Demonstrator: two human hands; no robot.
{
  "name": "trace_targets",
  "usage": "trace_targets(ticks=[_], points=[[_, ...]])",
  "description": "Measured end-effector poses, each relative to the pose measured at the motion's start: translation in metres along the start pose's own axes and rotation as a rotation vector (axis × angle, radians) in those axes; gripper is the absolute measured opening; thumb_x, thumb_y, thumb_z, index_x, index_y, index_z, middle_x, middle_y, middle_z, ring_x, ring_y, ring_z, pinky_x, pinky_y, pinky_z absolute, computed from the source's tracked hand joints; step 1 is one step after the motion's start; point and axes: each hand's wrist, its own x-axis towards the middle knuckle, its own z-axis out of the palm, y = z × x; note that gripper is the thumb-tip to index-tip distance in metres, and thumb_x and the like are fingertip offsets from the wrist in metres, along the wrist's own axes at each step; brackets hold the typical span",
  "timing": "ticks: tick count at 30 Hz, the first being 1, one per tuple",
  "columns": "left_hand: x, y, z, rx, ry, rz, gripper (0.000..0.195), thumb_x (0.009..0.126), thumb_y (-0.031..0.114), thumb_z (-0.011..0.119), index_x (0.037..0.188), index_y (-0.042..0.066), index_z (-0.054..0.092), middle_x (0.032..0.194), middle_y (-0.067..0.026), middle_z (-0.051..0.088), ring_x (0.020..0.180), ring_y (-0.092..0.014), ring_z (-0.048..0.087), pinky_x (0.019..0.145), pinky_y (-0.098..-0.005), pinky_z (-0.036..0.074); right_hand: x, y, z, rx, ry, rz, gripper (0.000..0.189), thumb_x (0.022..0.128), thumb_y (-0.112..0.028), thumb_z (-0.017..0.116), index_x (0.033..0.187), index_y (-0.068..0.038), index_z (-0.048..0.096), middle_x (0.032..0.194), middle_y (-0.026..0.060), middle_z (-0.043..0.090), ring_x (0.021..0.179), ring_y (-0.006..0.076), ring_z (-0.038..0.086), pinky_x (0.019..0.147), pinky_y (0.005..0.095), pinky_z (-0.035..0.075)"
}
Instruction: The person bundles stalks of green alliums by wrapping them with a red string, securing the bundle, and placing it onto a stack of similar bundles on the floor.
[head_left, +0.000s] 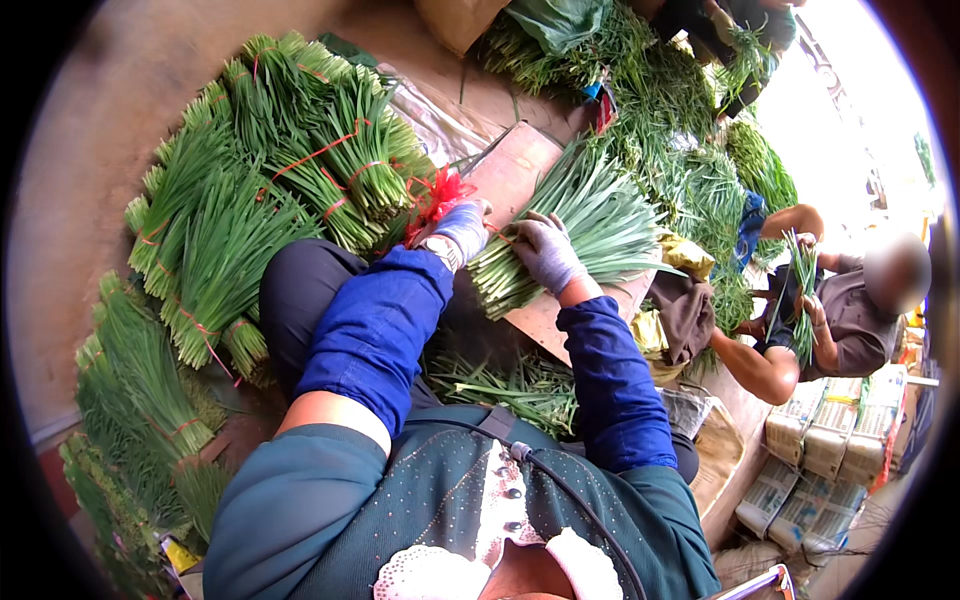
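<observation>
A loose bundle of garlic chives lies across a slanted board before me. Its pale cut stems point toward my lap. My right hand, in a pale grey glove, grips the bundle near the stem end. My left hand, gloved too and with a wristwatch, is just left of the stems. From its fingers a thin red plastic tie runs to the bundle, partly hidden by my right hand. A tuft of red plastic strips sits beside my left hand.
Tied chive bundles are piled at my left. Loose chives lie in a heap at the right rear. A seated co-worker holds stalks; another person handles greens behind. Wrapped packages stand at the right.
</observation>
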Motion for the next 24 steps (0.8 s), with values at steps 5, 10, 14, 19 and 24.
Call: trace_targets(ticks=[5, 10, 14, 19, 24], points=[[-0.011, 0.004, 0.02, -0.255, 0.126, -0.236, 0.025, 0.084, 0.013, 0.07, 0.109, 0.006, 0.07, 0.096, -0.0187, 0.072, 0.089, -0.032, 0.07, 0.081, -0.0405, 0.055, -0.004, 0.006, 0.004, -0.02, 0.013, 0.033, 0.027, 0.085, -0.021, 0.064, 0.11, -0.018, 0.07, 0.11, 0.0064, 0.069, 0.128, 0.0303, 0.052, 0.115, 0.0529, 0.027], [-0.011, 0.002, 0.022, -0.335, 0.129, -0.213, 0.021, 0.086, 0.01, 0.068, 0.106, 0.007, 0.07, 0.093, -0.0132, 0.073, 0.083, -0.025, 0.069, 0.078, -0.037, 0.055, -0.002, 0.004, 0.004, 0.009, 0.036, 0.01, 0.025, 0.087, -0.017, 0.064, 0.111, -0.015, 0.069, 0.111, 0.0073, 0.069, 0.131, 0.0299, 0.05, 0.117, 0.0498, 0.023], [-0.019, 0.018, 0.016, -0.408, 0.14, -0.205, 0.018, 0.086, 0.004, 0.07, 0.104, 0.004, 0.069, 0.091, -0.0073, 0.072, 0.08, -0.015, 0.066, 0.076, -0.031, 0.054, -0.004, 0.005, 0.004, 0.0, 0.037, 0.02, 0.026, 0.087, -0.018, 0.064, 0.113, -0.015, 0.07, 0.113, 0.0077, 0.069, 0.131, 0.0303, 0.05, 0.117, 0.0496, 0.024], [-0.014, 0.016, 0.012, -0.583, 0.072, -0.13, 0.019, 0.086, 0.001, 0.068, 0.105, 0.004, 0.07, 0.092, -0.0053, 0.072, 0.082, -0.012, 0.065, 0.077, -0.0291, 0.054, -0.003, 0.005, 0.005, 0.016, 0.042, 0.022, 0.027, 0.087, -0.018, 0.063, 0.113, -0.016, 0.07, 0.112, 0.0079, 0.069, 0.13, 0.0302, 0.051, 0.117, 0.0498, 0.024], [-0.003, 0.018, 0.016, -0.827, 0.009, -0.106, 0.028, 0.085, -0.006, 0.065, 0.112, 0.002, 0.068, 0.087, -0.0021, 0.068, 0.074, -0.008, 0.06, 0.07, -0.0258, 0.052, -0.003, 0.002, 0.004, 0.038, 0.055, 0.026, 0.026, 0.087, -0.018, 0.063, 0.113, -0.017, 0.07, 0.112, 0.0072, 0.069, 0.13, 0.0297, 0.051, 0.117, 0.0498, 0.024]])
